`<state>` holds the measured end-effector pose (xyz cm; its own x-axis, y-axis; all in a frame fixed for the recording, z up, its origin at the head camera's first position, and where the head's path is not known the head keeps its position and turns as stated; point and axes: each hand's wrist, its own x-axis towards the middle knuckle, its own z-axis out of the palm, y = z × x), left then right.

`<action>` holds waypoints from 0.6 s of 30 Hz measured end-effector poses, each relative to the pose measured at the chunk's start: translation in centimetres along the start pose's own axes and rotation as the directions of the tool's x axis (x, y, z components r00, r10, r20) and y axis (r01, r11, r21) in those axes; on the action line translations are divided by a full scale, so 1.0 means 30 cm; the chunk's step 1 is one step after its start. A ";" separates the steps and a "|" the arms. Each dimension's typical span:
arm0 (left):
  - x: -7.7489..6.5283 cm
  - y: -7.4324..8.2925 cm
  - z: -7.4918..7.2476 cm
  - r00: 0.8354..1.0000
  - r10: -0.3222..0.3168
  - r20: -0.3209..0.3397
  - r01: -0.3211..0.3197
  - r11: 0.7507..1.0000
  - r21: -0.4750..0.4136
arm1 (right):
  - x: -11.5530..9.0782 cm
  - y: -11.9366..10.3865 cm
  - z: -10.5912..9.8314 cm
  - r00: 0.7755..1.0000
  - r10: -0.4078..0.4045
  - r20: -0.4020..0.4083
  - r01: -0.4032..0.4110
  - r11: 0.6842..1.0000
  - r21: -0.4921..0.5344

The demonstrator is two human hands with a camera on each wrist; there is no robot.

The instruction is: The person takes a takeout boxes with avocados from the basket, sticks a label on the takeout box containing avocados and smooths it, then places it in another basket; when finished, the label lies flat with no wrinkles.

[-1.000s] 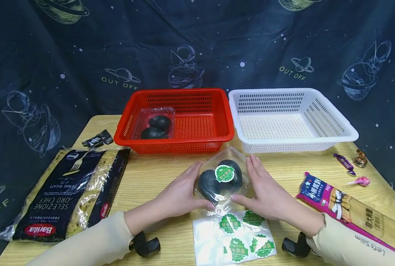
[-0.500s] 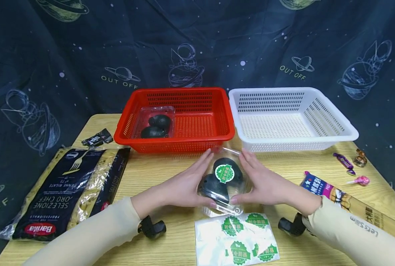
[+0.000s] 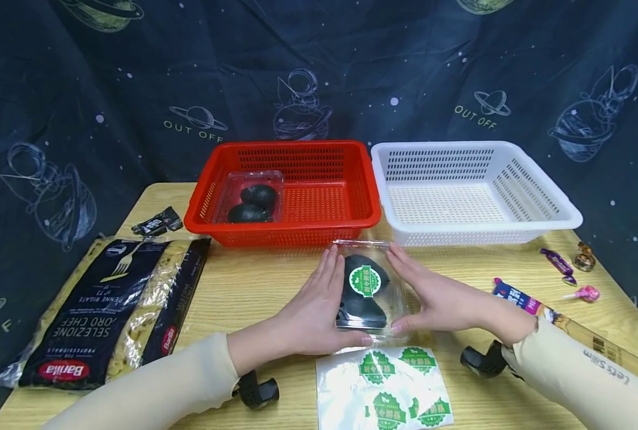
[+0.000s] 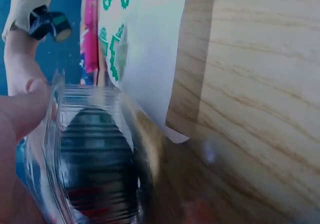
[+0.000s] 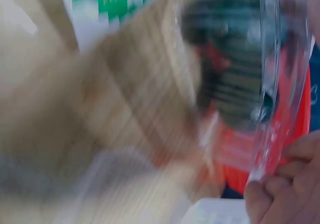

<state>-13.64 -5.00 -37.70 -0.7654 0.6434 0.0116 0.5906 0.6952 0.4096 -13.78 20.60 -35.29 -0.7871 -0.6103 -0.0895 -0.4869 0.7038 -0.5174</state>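
Note:
A clear plastic clamshell box (image 3: pixel 398 301) with dark, avocado-like fruits (image 3: pixel 359 313) inside lies between my hands. On its lid is a round green-and-white sticker (image 3: pixel 364 281). My left hand (image 3: pixel 310 316) grips the box's left side, thumb at the near edge and fingers toward the far corner. From the right, my right hand (image 3: pixel 448 298) holds the other side; its fingertips (image 5: pixel 262 196) bend at the lid's rim in the right wrist view. Ridged box walls (image 4: pixel 85 96) show close up in the left wrist view. Just nearer to me lies a sheet of green stickers (image 3: pixel 346 397).
Behind stand a red basket (image 3: pixel 284 229), holding another clear box of dark fruits (image 3: pixel 258 194), and a white basket (image 3: pixel 485 227). A penne bag (image 3: pixel 95 310) and black wrapper (image 3: pixel 158 222) lie left. Right are a spaghetti pack (image 3: pixel 598 343), lollipop (image 3: pixel 588 293) and wrapped candies (image 3: pixel 558 264).
The box has turned from a slanted position to nearly straight, its far edge now level with the baskets. My hands have shifted around it with the turn, the left thumb moving nearer to me.

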 end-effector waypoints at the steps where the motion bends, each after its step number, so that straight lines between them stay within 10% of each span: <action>1: -0.001 0.004 0.001 1.000 -0.005 -0.006 0.005 1.000 0.011 | 0.002 0.006 -0.003 1.000 -0.008 0.005 0.008 1.000 0.008; 9: -0.001 0.001 0.013 1.000 0.006 -0.024 -0.005 0.999 0.044 | 0.004 0.026 0.020 0.994 0.083 -0.068 -0.066 0.972 0.224; 18: -0.007 -0.016 0.024 0.998 0.028 -0.055 -0.028 1.000 0.007 | 0.016 0.000 0.106 0.935 0.353 -0.042 -0.259 0.757 0.600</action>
<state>-13.58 -5.23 -38.55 -0.7614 0.6442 0.0732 0.6136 0.6794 0.4024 -12.95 19.14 -38.04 -0.9236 -0.3068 -0.2300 0.0619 0.4727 -0.8791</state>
